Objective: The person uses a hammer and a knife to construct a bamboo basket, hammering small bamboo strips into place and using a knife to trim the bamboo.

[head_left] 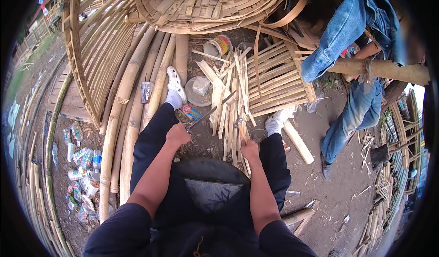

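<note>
My left hand grips the handle of a long knife whose blade points up and right over the ground. My right hand holds a hammer with a wooden handle, its head up near a pile of split bamboo strips. Both hands hover between my knees, above dark trousers. My feet in white shoes rest on either side of the strips.
Long bamboo poles lie to the left. A woven bamboo frame sits beyond the strips, and a large woven basket lies above. A person in denim stands at right. Plastic bottles litter the left ground.
</note>
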A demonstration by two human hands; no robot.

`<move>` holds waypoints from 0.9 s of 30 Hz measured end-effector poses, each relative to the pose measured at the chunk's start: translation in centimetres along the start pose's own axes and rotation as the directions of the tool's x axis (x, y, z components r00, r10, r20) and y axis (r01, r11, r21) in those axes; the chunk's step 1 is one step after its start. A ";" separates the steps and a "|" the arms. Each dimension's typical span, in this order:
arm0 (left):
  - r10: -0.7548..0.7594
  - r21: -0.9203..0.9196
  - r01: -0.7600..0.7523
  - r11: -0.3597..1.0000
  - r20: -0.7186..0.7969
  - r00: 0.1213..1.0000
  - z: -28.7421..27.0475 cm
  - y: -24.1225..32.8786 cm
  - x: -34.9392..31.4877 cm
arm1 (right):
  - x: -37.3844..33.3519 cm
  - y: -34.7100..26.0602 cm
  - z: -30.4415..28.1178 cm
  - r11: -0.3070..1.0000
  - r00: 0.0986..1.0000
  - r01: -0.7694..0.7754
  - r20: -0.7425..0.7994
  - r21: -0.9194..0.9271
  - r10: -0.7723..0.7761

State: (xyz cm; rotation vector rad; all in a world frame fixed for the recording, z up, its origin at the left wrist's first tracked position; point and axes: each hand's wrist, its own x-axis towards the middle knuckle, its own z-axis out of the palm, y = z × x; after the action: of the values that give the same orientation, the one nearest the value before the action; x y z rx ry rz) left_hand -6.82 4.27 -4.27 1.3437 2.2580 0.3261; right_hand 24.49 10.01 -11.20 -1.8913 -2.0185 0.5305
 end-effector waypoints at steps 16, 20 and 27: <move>-0.018 0.003 0.018 1.000 0.083 0.996 0.8 0.5 0.0 | 2.3 -2.0 0.3 0.991 0.952 -0.015 0.302 -0.132 0.055; -0.016 0.029 0.015 0.999 0.049 0.999 0.4 -0.3 0.5 | -2.9 0.4 2.5 0.983 0.917 -0.173 0.355 -0.063 0.184; 0.212 0.096 -0.207 0.974 -0.049 0.976 6.0 -1.6 3.4 | -1.8 -2.1 -1.7 0.828 0.896 -0.428 0.288 0.363 0.337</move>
State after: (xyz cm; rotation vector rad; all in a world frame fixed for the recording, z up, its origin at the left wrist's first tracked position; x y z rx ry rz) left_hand -6.20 6.19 -11.04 1.6454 2.2052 0.3434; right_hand 23.54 8.20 -8.67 -2.0253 -1.4562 1.2144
